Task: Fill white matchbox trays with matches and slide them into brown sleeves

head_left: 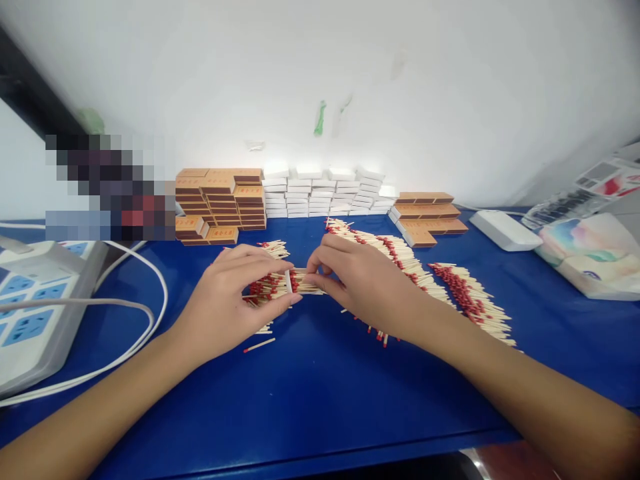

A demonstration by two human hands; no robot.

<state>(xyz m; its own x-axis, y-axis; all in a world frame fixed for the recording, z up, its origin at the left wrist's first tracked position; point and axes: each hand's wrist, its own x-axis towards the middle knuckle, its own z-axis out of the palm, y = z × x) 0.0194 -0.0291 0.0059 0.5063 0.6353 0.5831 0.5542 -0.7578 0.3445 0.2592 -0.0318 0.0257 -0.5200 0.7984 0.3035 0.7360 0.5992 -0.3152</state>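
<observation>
Over a blue table, my left hand (225,297) grips a small white matchbox tray (289,281) between thumb and fingers. My right hand (370,283) pinches a bunch of matches (303,281) with red heads, right beside the tray; the heads point left toward it. Fingers hide most of the tray's inside. Under and behind my left hand lies a loose pile of matches (265,290). Close to my right hand spreads a larger match pile (400,257), partly covered by the hand and forearm. A single match (259,345) lies nearer me.
Along the wall stand stacked orange matchboxes (220,197), white trays (323,197) and more orange boxes (430,213). Another match pile (470,300) lies right. A power strip (40,307) with white cables (160,293) is left; a white box (505,230) and tissue pack (593,257) are right.
</observation>
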